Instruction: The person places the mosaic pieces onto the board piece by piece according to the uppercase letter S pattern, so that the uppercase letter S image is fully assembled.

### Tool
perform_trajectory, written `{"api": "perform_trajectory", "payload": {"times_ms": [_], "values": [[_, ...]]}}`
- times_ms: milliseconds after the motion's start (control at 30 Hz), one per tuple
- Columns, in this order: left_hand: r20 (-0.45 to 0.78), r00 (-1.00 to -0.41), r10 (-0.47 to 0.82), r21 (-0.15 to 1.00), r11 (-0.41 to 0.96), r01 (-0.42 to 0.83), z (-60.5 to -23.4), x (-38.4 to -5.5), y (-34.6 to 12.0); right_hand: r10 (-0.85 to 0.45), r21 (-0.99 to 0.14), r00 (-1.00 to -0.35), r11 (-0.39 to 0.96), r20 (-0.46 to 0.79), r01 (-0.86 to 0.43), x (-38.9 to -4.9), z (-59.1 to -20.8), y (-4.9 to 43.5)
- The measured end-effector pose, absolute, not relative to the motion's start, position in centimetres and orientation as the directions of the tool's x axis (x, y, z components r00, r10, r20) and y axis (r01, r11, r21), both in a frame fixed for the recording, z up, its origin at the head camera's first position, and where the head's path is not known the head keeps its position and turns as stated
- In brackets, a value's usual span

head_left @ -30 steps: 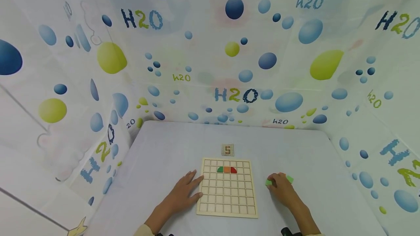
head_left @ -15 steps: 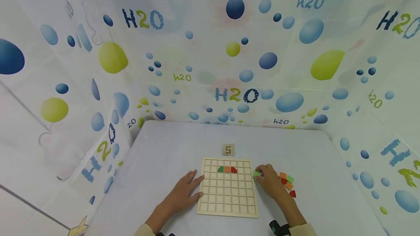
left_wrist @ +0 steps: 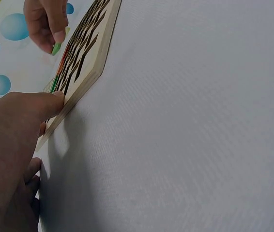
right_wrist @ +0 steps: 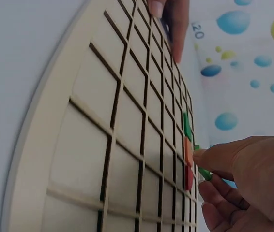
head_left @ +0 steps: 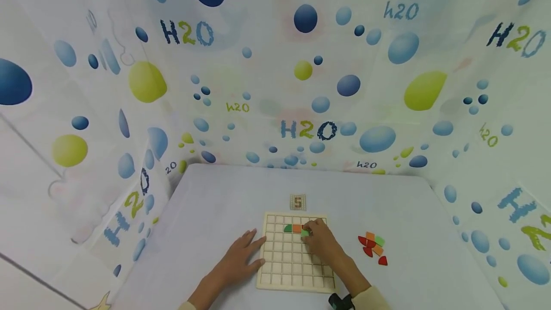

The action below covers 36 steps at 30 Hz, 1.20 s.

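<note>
A wooden grid board (head_left: 280, 267) lies on the white table. Near its top, a green rounded piece (head_left: 288, 228), an orange square (head_left: 296, 228) and a red rounded piece (right_wrist: 189, 178) sit side by side in one row. My right hand (head_left: 322, 242) pinches a light green tile (head_left: 304, 233) between thumb and fingers, close over the board at the red end of that row. In the head view the hand partly covers the red piece. My left hand (head_left: 238, 258) rests spread at the board's left edge, its thumb touching the frame (left_wrist: 81, 86).
Right of the board lies a loose group of red (head_left: 382, 260), orange (head_left: 378, 249) and green (head_left: 379, 241) pieces. A small card with a figure like an S or 5 (head_left: 298, 202) lies beyond the board. A patterned curtain (head_left: 267, 109) encloses the table.
My right hand has moved left from the loose pieces to over the board, carrying the light green tile. The loose pieces it covered now show. My left hand stays at the board's edge.
</note>
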<state>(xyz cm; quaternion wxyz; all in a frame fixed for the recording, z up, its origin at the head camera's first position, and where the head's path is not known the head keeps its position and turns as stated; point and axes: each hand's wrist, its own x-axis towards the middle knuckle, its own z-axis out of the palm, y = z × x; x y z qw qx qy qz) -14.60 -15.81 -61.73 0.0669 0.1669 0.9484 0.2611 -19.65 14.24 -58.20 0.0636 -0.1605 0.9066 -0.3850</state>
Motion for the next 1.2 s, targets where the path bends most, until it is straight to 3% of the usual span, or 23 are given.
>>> {"api": "perform_trajectory", "payload": {"times_ms": [433,633,1200], "values": [[-0.028,-0.933,0.358,0.547,0.787,0.286,-61.8,-14.2,-15.9,-0.455,-0.666,-0.889,0.647,0.055,-0.373,-19.4,-59.3,11.2],[-0.038,-0.931,0.363,0.550,0.785,0.284,-61.8,-13.9,-15.9,-0.470,-0.649,-0.882,0.662,0.029,-0.374,-19.3,-59.8,10.7],[-0.012,-0.927,0.375,0.526,0.791,0.313,-61.8,-14.2,-16.0,-0.497,-0.565,-0.861,0.683,0.106,-0.464,-19.6,-59.4,10.2]]}}
